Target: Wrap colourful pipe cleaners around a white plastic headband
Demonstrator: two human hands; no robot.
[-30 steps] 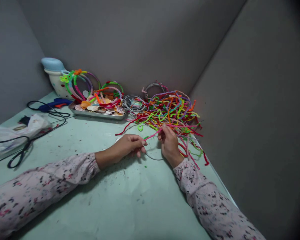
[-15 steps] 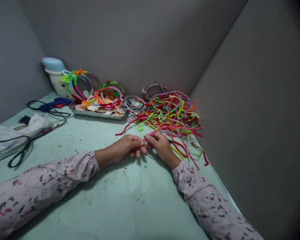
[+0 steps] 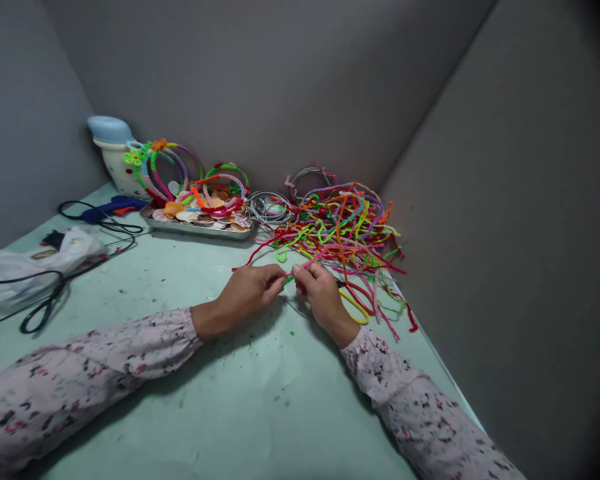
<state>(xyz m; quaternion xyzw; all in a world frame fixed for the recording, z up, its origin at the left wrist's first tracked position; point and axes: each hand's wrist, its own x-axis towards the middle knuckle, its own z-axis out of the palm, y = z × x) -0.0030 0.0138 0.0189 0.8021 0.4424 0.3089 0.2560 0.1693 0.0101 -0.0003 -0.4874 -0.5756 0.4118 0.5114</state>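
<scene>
Close together over the table, my two hands work on thin fuzzy pipe cleaners. My left hand [image 3: 253, 293] is closed, its thumb and fingers pinching a short green stretch of pipe cleaner [image 3: 290, 277]. Just to the right, my right hand [image 3: 324, 299] pinches a pink pipe cleaner [image 3: 325, 251], which runs back toward the pile. A thin grey wire [image 3: 296, 308] shows below the fingers; whether it joins the held piece, I cannot tell. Beside my right hand lie scissors with red and yellow handles [image 3: 356, 312], their blades mostly hidden.
A tangled pile of colourful pipe cleaners [image 3: 350, 217] lies against the back wall, near coiled grey wire [image 3: 269, 208]. Left of it, a metal tray [image 3: 200, 230] holds shells and wrapped hoops. A blue-lidded container [image 3: 117, 160], black cord [image 3: 57, 293] and plastic bag [image 3: 75, 250] stand farther left.
My left hand has turned so its back faces up, and its fingers have closed in. A green stretch now shows between the hands. The right hand stays nearly in place.
</scene>
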